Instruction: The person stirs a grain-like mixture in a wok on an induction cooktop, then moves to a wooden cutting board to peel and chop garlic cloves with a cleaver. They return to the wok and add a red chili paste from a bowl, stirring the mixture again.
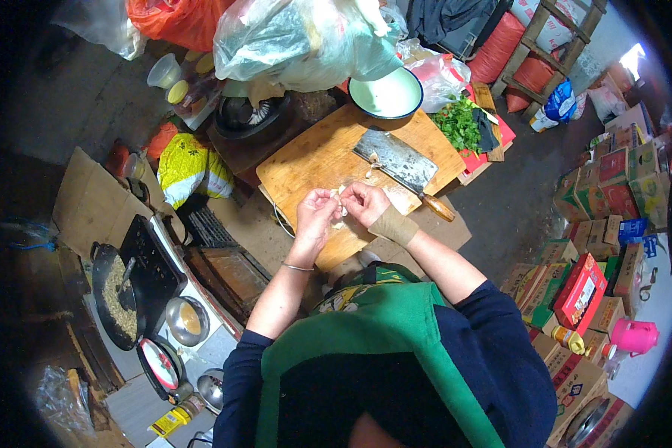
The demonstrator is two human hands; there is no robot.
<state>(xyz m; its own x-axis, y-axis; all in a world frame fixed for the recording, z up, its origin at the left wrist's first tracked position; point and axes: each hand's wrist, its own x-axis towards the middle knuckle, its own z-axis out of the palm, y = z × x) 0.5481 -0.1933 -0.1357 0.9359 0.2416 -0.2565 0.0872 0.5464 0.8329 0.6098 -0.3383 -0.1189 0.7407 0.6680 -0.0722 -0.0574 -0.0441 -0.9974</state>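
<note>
My left hand (317,217) and my right hand (365,203) meet over the near part of a wooden cutting board (308,159). Between their fingertips is a small whitish piece, apparently a garlic clove (344,209), partly hidden by the fingers. Pale scraps like garlic skin (337,225) lie just under the hands. A cleaver (396,159) rests flat on the board beyond my right hand, its wooden handle (438,208) sticking out past the edge. More garlic cloves (374,161) lie on and beside its blade.
A white enamel bowl (385,94) with a dark rim sits at the board's far edge, beside green herbs (457,124). Plastic bags (302,42) bulge beyond. On the left, a wok (115,297) holds chopped food near a metal bowl (187,321). Cardboard boxes (582,280) are stacked right.
</note>
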